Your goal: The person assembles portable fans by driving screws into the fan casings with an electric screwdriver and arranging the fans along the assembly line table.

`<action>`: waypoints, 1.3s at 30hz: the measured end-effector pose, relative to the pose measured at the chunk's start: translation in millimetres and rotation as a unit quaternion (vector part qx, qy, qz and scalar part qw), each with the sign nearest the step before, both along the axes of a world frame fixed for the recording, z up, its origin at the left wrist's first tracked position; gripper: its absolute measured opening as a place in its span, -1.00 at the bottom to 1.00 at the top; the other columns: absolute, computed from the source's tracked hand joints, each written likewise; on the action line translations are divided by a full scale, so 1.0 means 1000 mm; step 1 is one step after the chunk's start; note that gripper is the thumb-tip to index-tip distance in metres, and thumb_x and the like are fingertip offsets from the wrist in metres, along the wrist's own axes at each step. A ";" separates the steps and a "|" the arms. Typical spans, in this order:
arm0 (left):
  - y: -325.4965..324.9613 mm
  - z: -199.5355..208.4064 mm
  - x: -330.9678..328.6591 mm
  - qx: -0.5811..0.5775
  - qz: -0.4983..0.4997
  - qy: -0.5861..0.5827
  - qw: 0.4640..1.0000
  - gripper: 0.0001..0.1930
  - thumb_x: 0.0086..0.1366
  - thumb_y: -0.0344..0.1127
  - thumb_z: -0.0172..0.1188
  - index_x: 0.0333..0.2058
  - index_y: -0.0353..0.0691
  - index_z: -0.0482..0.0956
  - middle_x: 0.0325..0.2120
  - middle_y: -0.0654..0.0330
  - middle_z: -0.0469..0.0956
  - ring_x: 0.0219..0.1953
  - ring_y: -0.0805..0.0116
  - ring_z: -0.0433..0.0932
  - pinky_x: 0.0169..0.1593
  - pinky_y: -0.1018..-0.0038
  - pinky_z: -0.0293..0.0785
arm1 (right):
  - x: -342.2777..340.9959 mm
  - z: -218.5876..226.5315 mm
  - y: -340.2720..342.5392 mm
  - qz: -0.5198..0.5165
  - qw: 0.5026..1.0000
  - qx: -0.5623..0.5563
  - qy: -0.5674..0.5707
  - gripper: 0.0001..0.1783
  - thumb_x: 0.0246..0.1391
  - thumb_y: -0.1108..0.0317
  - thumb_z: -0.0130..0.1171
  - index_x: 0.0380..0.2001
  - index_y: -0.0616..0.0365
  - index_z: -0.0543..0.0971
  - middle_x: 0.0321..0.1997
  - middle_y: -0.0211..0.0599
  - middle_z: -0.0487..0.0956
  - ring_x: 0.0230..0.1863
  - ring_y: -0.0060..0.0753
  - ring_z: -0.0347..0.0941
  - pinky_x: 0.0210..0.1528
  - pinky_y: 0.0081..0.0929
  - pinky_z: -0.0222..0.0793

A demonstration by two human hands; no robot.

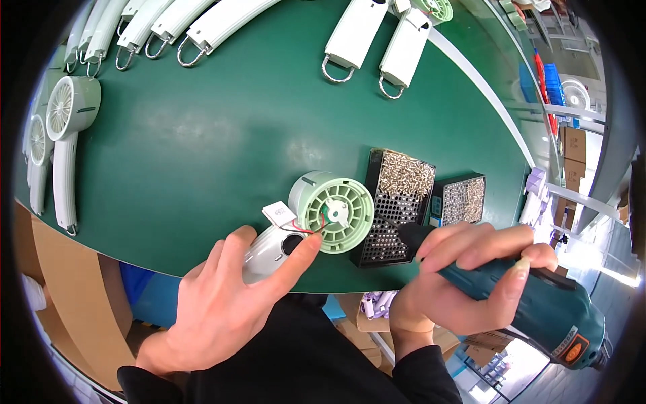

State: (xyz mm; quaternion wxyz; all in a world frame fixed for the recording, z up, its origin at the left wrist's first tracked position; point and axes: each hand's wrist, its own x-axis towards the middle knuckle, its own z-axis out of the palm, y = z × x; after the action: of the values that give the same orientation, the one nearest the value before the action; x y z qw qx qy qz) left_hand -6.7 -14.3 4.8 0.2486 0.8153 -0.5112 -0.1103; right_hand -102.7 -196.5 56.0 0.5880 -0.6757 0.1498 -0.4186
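My left hand (225, 296) is closed round the white handle of a handheld fan (264, 254), its index finger by the red and black wires. The fan's round pale green head (336, 214) lies with its open grille side up, and a small white part (279, 214) sits beside it on the wires. My right hand (471, 279) is wrapped round a dark green electric screwdriver (531, 299). The tool's black nose points left over a black screw tray (393, 219), which has loose screws at its far end and rows of holes below.
A second, smaller screw tray (461, 199) stands to the right. White handles with metal loops (222, 30) line the far left, and two more (356, 34) lie at the far right. Other fans (70, 111) rest along the left edge of the green table (202, 148).
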 end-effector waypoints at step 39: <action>0.005 -0.003 0.004 -0.012 -0.009 0.029 0.999 -0.26 -0.14 -0.50 0.17 0.12 0.21 0.42 -0.32 0.05 0.35 -0.53 0.35 0.37 -0.55 0.54 0.42 | 0.030 0.018 0.025 0.077 0.988 -0.016 -0.135 -0.73 0.15 0.26 -0.11 -0.21 0.22 0.18 -0.61 -0.22 0.25 -0.88 -0.39 0.10 -0.86 -0.42 0.19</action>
State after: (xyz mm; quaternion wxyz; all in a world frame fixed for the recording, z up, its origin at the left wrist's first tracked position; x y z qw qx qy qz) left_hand -3.0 -8.9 1.4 0.2724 0.8041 -0.5122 -0.1300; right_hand -73.1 -171.1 74.3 0.6225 -0.6318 0.0097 -0.4618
